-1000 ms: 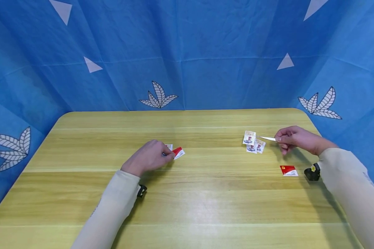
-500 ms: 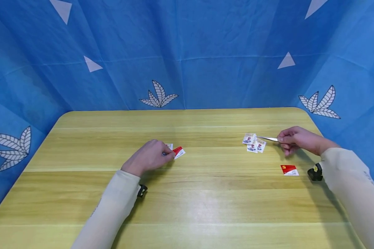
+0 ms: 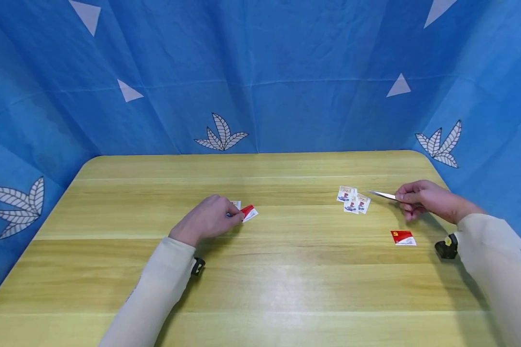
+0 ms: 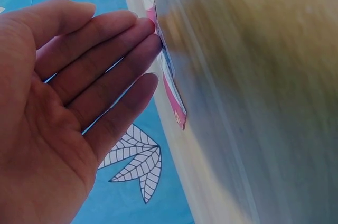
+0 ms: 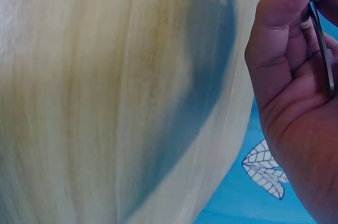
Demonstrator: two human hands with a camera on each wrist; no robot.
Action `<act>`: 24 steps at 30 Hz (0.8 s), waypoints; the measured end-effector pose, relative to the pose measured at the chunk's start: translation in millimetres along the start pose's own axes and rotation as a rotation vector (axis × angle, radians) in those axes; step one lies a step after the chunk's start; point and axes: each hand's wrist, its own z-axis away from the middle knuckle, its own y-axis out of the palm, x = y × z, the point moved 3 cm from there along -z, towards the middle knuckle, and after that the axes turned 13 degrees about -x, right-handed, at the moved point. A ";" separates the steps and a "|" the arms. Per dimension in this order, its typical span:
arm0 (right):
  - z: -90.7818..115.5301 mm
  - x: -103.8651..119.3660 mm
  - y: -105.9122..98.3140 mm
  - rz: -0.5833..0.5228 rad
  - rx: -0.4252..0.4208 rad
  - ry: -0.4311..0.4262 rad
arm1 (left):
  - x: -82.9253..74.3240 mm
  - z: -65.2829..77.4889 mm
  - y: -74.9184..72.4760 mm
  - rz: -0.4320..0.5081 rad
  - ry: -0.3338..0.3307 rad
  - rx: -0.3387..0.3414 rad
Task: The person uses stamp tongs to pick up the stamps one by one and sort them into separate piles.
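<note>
My left hand (image 3: 208, 218) rests its fingertips on a red-and-white stamp (image 3: 249, 213) left of the table's middle; a pale stamp (image 3: 236, 204) shows partly behind the fingers. In the left wrist view the fingers (image 4: 113, 60) are nearly straight, their tips at the stamps' edge. My right hand (image 3: 425, 200) pinches slim metal tweezers (image 3: 383, 195) between thumb and fingers, the tips pointing left and holding nothing. Part of the tweezers (image 5: 323, 49) also lies along the palm in the right wrist view. Left of their tips, several pale stamps (image 3: 351, 204) lie flat and overlapping.
Another red-and-white stamp (image 3: 403, 237) with a yellow emblem lies nearer the front, below the right hand. The wooden table (image 3: 269, 289) has a blue patterned cloth (image 3: 286, 111) hanging behind and beside it. Black wrist cameras (image 3: 446, 247) hang at both sleeves.
The upper-left pale stamp, raised at the tweezers' tips a second ago, has come down flat on the pile. The right hand and tweezers have drawn back rightward. The left hand stays still.
</note>
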 end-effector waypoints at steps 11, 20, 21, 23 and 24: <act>10.2 17.5 6.5 0.001 -0.070 -0.025 | -1.5 0.0 -2.4 0.002 0.030 -0.001; 10.1 24.5 16.8 -0.042 -0.099 -0.052 | 0.7 -0.7 -1.2 0.015 0.088 -0.005; 10.6 25.9 17.7 -0.046 -0.102 -0.072 | 0.9 -0.8 -1.1 0.019 0.086 -0.005; 11.7 29.8 20.6 -0.054 -0.113 -0.107 | 0.9 -0.7 -1.2 0.026 0.078 -0.005; 12.4 32.4 22.5 -0.059 -0.118 -0.126 | 1.0 -0.7 -1.2 0.027 0.075 -0.005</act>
